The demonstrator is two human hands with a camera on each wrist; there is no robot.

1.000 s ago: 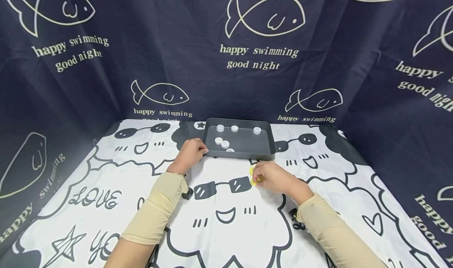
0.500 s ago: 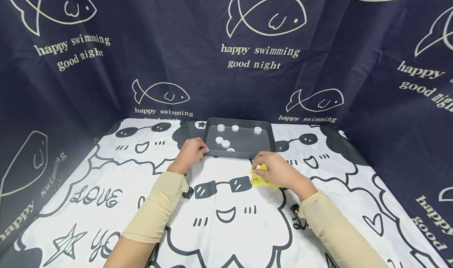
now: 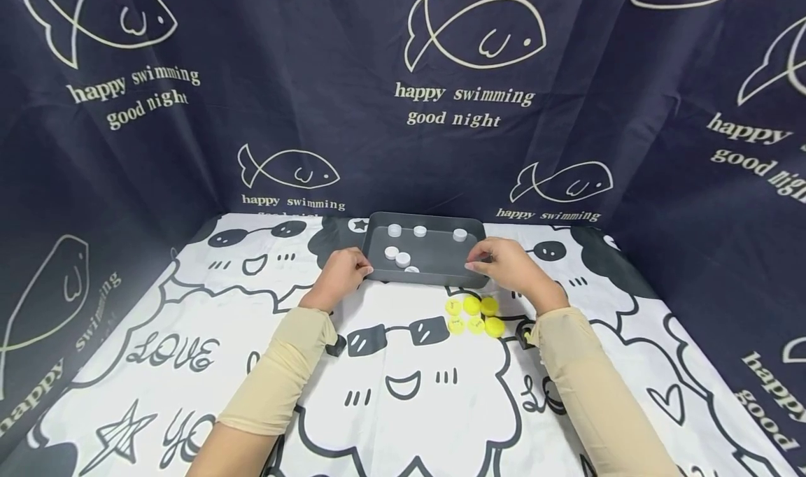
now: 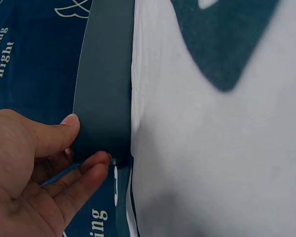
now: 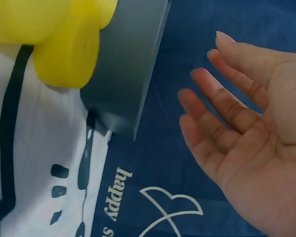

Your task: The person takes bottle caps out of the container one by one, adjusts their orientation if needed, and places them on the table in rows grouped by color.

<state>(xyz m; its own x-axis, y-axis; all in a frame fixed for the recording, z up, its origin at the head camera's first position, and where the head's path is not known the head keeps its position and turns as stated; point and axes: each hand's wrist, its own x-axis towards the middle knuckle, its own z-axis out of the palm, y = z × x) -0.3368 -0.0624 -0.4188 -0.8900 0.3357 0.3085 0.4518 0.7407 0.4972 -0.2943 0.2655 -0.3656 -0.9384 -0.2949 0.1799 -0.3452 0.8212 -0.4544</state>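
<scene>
In the head view my left hand (image 3: pixel 343 274) is at the near left corner of a dark grey rectangular tray (image 3: pixel 434 278). Seen from the left wrist, its thumb presses the tray's rim and its fingers curl round the corner. My right hand (image 3: pixel 508 264) hovers over the near right corner, fingers loosely bent and holding nothing; the right wrist view shows them apart from the tray. Several white round cap-like pieces (image 3: pixel 403 259) lie scattered inside the tray. Just in front of it, several yellow round pieces (image 3: pixel 476 324) sit in two rows on the cloth, some with small dark marks.
A white cloth (image 3: pixel 403 421) with black cartoon drawings covers the table. Behind the tray hangs a dark blue curtain (image 3: pixel 365 113) with fish prints and lettering, which also runs along both sides.
My right hand has left the yellow pieces and moved up and away to the tray's right corner, uncovering them in two rows. The left hand has stayed at its corner.
</scene>
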